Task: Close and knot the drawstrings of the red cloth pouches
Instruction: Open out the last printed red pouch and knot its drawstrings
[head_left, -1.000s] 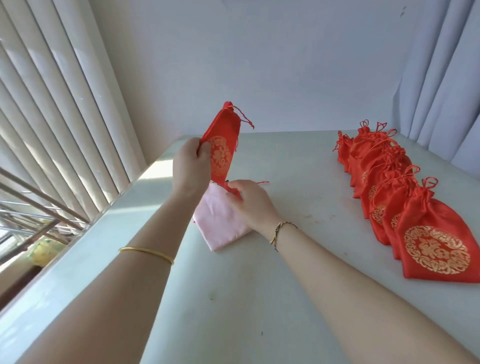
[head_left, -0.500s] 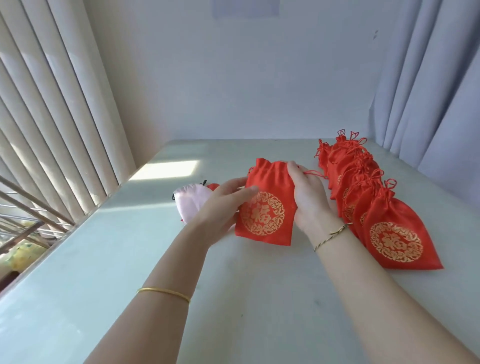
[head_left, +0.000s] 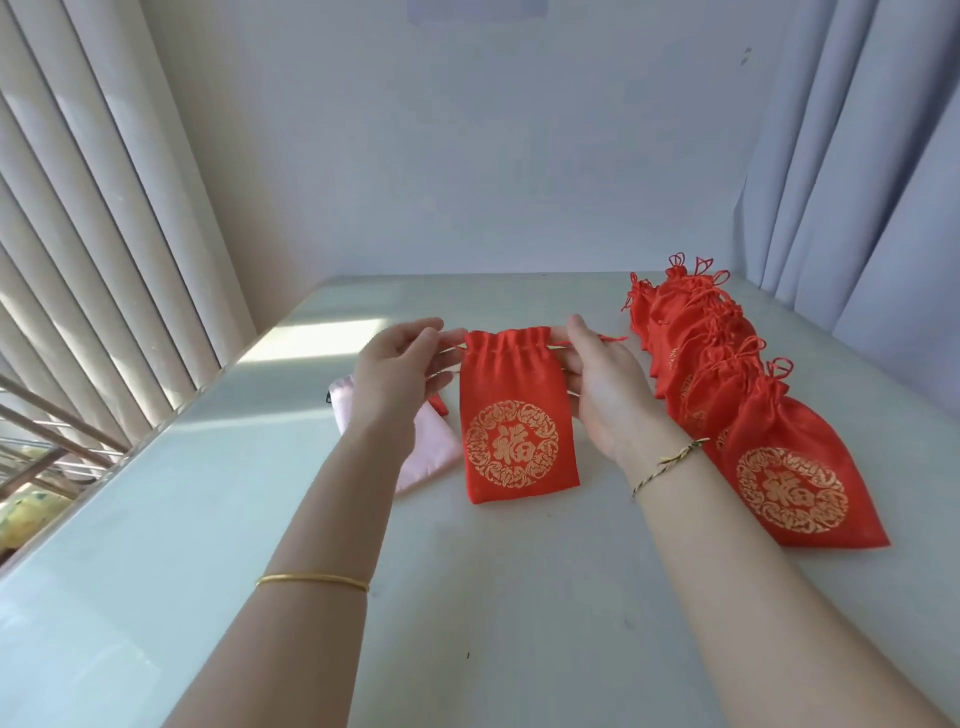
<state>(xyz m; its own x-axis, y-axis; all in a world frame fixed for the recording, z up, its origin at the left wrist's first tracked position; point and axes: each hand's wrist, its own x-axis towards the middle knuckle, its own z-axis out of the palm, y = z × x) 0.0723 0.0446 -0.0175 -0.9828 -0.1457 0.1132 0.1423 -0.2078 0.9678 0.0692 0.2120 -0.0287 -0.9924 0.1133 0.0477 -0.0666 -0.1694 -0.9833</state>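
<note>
Pinching the drawstrings at each side, my left hand (head_left: 397, 371) and right hand (head_left: 605, 387) hold the red pouch (head_left: 517, 415) above the counter (head_left: 519, 597); soft, light cloth, best gripped by its cords.

Bright daylight comes thru the blinds (head_left: 98, 249) on the left, throwing a sunlit patch on the table (head_left: 311, 343); soft shadows, slight overall softness, w/ wide-angle stretch toward the edges.

head view looks forward and down, close over the table (head_left: 519, 597)
</note>
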